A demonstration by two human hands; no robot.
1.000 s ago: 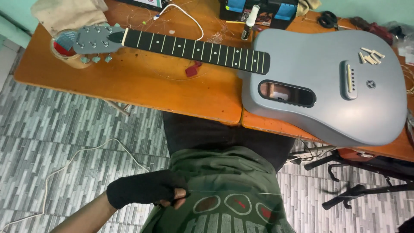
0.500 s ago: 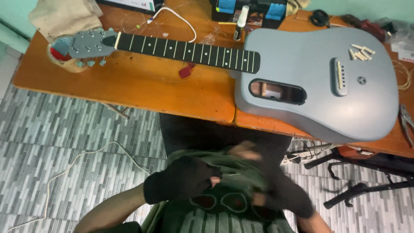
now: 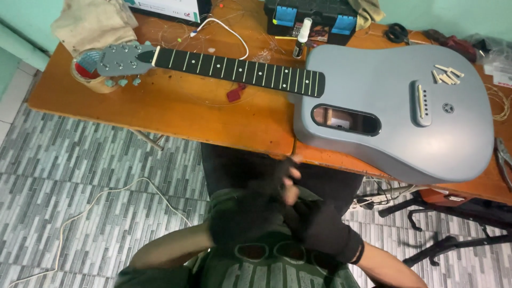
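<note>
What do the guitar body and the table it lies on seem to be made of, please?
Guitar body: probably moulded composite or plastic, since it is a uniform matte grey without grain. Table: likely varnished wood, orange-brown with a slight sheen.

Left hand (image 3: 250, 210) risen from lap to chest height. Right hand (image 3: 320, 226) newly in view, now against left hand below table edge (image 3: 256, 146). Both gloved, motion-blurred.

Grey stringless guitar (image 3: 394, 106) flat on wooden table — black fretboard, headstock pointing left, face up.
</note>
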